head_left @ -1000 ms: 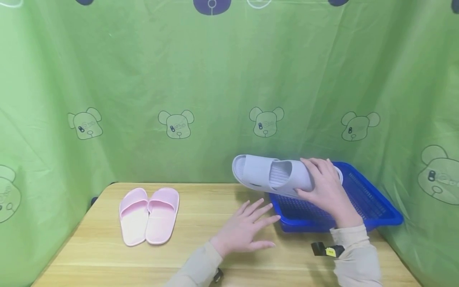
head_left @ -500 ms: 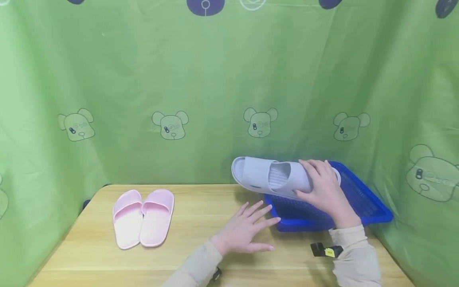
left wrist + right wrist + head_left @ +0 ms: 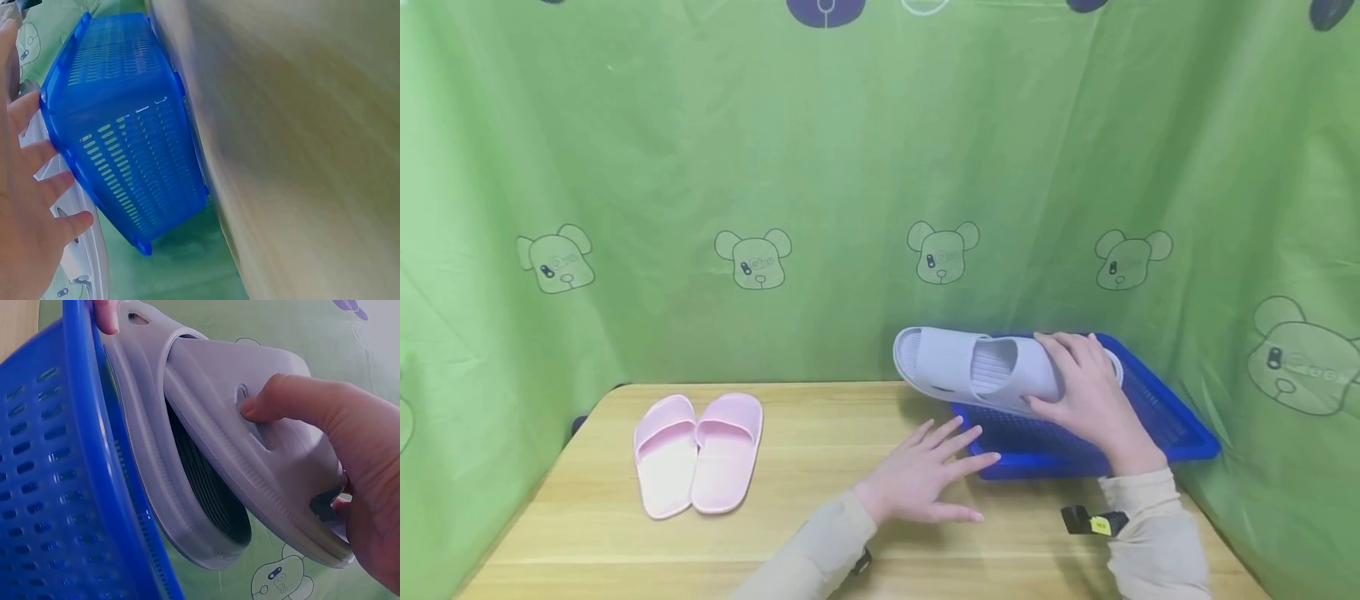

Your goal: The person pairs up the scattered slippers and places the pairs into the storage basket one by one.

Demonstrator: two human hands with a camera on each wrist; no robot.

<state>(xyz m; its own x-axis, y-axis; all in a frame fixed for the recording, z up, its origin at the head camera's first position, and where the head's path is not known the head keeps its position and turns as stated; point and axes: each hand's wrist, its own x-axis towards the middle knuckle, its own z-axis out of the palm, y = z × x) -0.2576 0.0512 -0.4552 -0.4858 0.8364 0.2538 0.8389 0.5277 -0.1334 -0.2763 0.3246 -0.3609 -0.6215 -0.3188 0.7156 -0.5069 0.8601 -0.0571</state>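
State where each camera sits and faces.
Head: worn on the head, facing forward and down at the table, pink slippers, gray slippers and blue basket; left hand, right hand and sleeves show.
Left wrist: worn there, facing the blue basket's side; left hand along the left edge.
Right wrist: worn there, facing the gray slippers; right hand at right, a fingertip at top.
Shared: both wrist views show blue basket and green curtain.

We see green cloth [image 3: 850, 150] hanging in soft folds on three sides, printed with outlined bear heads [image 3: 752, 265] and, along the top, purple shapes [image 3: 826, 12]; before us lies a brightly lit, wood-grain worktop [image 3: 808, 458].
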